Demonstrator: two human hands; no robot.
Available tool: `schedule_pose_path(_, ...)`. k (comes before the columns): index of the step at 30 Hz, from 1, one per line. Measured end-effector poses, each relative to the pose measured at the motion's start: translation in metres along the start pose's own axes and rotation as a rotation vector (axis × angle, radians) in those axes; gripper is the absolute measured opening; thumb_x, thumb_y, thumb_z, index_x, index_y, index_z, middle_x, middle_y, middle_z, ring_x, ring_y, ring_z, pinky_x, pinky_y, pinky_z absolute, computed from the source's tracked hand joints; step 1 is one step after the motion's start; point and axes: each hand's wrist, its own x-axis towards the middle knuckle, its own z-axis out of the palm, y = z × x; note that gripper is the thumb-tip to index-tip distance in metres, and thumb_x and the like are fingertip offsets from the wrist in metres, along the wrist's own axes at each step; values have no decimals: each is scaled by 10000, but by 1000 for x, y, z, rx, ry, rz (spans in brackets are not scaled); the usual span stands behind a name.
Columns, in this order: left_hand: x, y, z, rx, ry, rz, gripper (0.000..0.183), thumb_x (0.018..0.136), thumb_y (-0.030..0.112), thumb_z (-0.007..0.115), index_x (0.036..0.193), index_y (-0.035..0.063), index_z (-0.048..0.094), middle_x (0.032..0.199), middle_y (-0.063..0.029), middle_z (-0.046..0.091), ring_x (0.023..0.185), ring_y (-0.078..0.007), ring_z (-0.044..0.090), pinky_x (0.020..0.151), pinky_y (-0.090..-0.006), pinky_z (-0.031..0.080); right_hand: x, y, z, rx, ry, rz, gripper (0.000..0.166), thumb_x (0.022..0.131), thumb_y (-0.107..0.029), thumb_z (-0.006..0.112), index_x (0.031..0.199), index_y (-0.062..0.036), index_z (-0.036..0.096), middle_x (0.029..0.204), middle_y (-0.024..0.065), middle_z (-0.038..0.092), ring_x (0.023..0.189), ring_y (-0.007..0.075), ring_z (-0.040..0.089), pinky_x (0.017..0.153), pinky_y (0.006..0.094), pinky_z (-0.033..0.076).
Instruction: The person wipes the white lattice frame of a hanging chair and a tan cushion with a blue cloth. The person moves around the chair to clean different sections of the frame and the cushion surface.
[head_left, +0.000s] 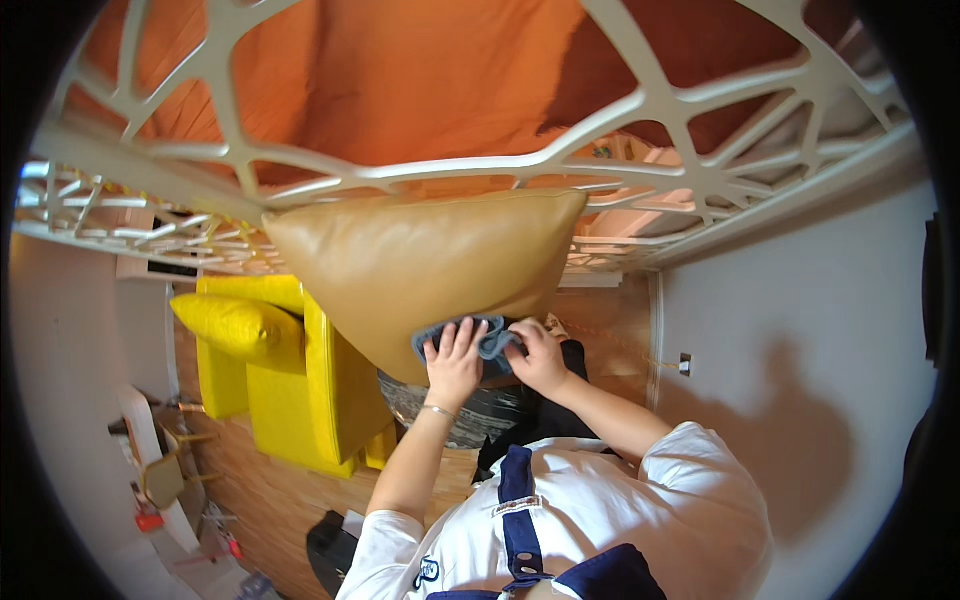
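A large tan leather-look cushion (427, 255) stands tilted before me, its lower edge towards me. On its near face, close to that edge, lies a folded grey-blue cloth (491, 341). My left hand (455, 360) rests flat on the cloth with spread fingers, a thin bracelet at its wrist. My right hand (538, 356) pinches the right end of the cloth between thumb and fingers. Below the cushion shows a dark, marble-patterned round surface (465, 412), partly hidden by my arms.
A white openwork lattice partition (480, 161) rises beyond the cushion, with orange fabric (420, 82) behind it. To the left stands a yellow armchair (300, 412) with a yellow cushion (240, 326). A wall outlet (685, 364) with a cord is at right. A chair (163, 480) stands lower left.
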Motion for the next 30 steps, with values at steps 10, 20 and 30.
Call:
schedule_pose_path(10, 121, -24, -80, -277, 243, -432, 596, 846, 167, 556, 1430, 95, 455, 1530, -172, 350, 1425, -397, 275, 1141, -590, 120, 99, -64, -15, 228, 217, -194, 363, 844, 20, 681, 1162, 8, 506, 968, 118, 586, 792, 148, 596, 725, 267, 504)
schedule_pose_path(20, 78, -3, -61, -553, 508, -1009, 523, 834, 89, 541, 1346, 186, 575, 1554, -293, 165, 1429, -509, 103, 1141, -595, 106, 107, -68, -25, 71, -105, -366, 357, 802, 56, 674, 1130, -1, 547, 902, 136, 618, 689, 196, 609, 641, 287, 520)
schedule_pose_path(30, 135, -3, -62, -382, 402, -587, 450, 873, 301, 609, 1318, 242, 589, 1444, -125, 478, 1323, -321, 438, 1051, -611, 262, 154, -94, -12, 64, -255, -567, 316, 803, 16, 677, 1089, -4, 545, 925, 164, 621, 720, 251, 609, 671, 344, 514)
